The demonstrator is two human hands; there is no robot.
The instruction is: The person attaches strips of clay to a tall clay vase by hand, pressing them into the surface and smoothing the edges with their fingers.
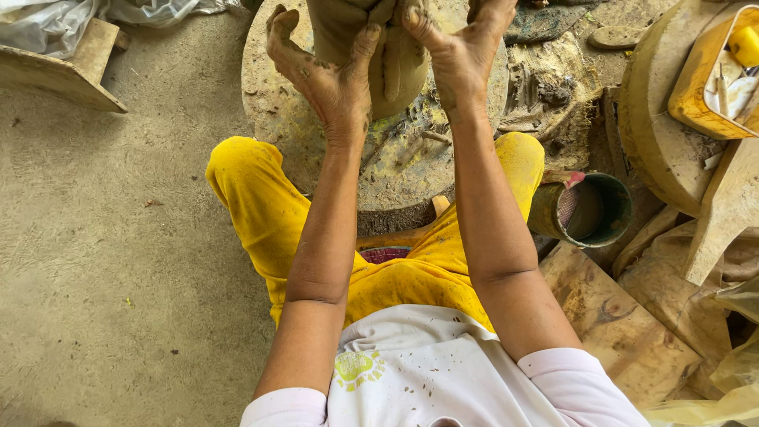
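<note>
Two bare hands work one lump of grey-brown clay point(387, 55) that stands on one round, mud-caked wheel point(300, 134) at the top of the view, just beyond the person's knees. The left hand point(320, 67) presses against the clay's left side, fingers spread and curved up along it, thumb laid on the front face; it is open wide, cupping rather than clenching. The right hand point(455, 47) cups the clay's right side the same way, fingers stretched upward and partly cut off by the upper edge, so how far they wrap around cannot be told. Both hands are smeared with wet clay, and the lump sits between them, touching both palms. Below the arms show two yellow trouser legs point(253, 205), one on each side of the wheel, and one white shirt point(427, 364) speckled with mud. To the right of the wheel, near the right knee, one dark green bucket point(613, 209) stands holding cloudy liquid, with one cloth point(571, 180) draped over its rim. Farther right lies a second round disc point(652, 119), tilted, and on it one orange tray point(700, 79) holding one yellow object point(745, 43). One wooden plank point(617, 316) lies at lower right. At upper left one low wooden stool point(71, 71) sits on the bare earth floor point(118, 277), with clear plastic sheeting point(55, 20) behind it.
</note>
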